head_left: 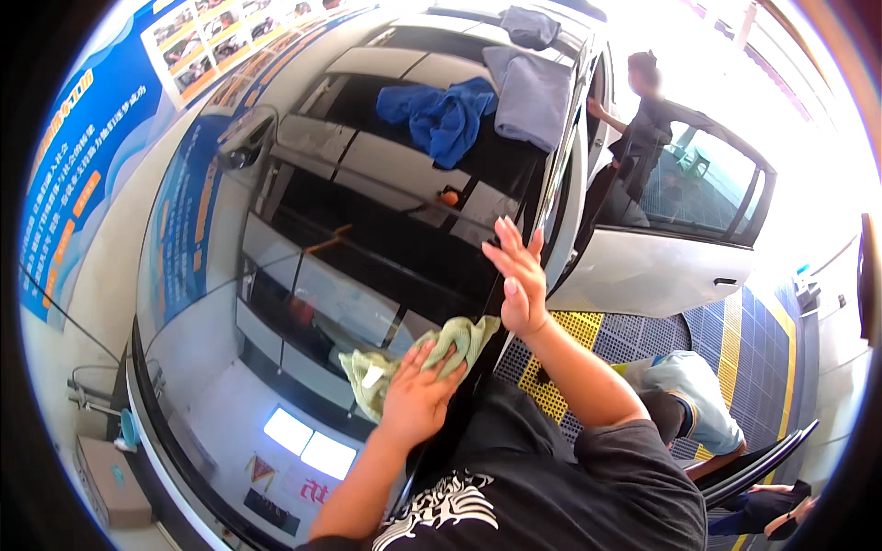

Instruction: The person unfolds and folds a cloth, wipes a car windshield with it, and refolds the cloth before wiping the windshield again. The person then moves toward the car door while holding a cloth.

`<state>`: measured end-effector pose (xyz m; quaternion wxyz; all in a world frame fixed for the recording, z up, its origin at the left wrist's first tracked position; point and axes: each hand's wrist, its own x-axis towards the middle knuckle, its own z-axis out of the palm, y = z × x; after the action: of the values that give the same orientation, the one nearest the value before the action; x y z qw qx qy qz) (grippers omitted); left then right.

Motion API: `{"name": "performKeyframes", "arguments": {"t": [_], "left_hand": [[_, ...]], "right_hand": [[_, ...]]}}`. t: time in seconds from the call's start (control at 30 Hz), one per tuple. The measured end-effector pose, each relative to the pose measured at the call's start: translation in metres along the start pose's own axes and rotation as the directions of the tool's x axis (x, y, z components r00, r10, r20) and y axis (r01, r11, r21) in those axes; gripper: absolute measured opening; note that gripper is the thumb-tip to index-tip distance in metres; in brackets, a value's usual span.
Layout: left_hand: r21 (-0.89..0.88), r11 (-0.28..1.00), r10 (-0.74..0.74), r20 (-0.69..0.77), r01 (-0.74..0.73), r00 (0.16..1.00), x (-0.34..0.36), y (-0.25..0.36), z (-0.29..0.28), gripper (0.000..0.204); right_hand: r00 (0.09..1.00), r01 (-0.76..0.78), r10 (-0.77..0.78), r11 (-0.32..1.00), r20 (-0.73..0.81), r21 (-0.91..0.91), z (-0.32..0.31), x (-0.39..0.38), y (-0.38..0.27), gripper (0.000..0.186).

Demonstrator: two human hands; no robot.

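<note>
My left hand (419, 395) presses with curved fingers on a crumpled pale green cloth (469, 335) lying on the glossy dark glass of a car (331, 202), near its right edge. My right hand (519, 280) is raised above the glass just beyond the green cloth, fingers apart and holding nothing. Higher up on the car lie a bunched blue cloth (432, 119), a folded grey-blue cloth (533, 96) and a smaller dark grey cloth (528, 28).
A person (643, 129) stands at the open silver car door (680, 262) on my right. Below, another person (698, 413) bends over grated flooring (763, 331); a third shows partly at lower right (763, 510). A blue wall poster (69, 174) and a box (115, 473) are left.
</note>
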<state>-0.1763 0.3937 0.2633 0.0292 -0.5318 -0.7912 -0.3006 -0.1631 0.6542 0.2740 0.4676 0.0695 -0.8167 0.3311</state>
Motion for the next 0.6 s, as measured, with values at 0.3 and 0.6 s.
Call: {"name": "performKeyframes", "arguments": {"t": [0.3,0.6], "left_hand": [[-0.854,0.52,-0.335,-0.186,0.017,0.924,-0.029,0.019,-0.047,0.055],[-0.931,0.172,-0.064,-0.336,-0.321,0.94,0.003,0.041,-0.096,0.105]], "right_hand": [[0.821,-0.564,0.311,0.572,0.478,0.596,-0.017,0.012,-0.106,0.071],[0.724,-0.61,0.191,0.626,0.663,0.486,-0.015,0.043,-0.164,0.021]]}}
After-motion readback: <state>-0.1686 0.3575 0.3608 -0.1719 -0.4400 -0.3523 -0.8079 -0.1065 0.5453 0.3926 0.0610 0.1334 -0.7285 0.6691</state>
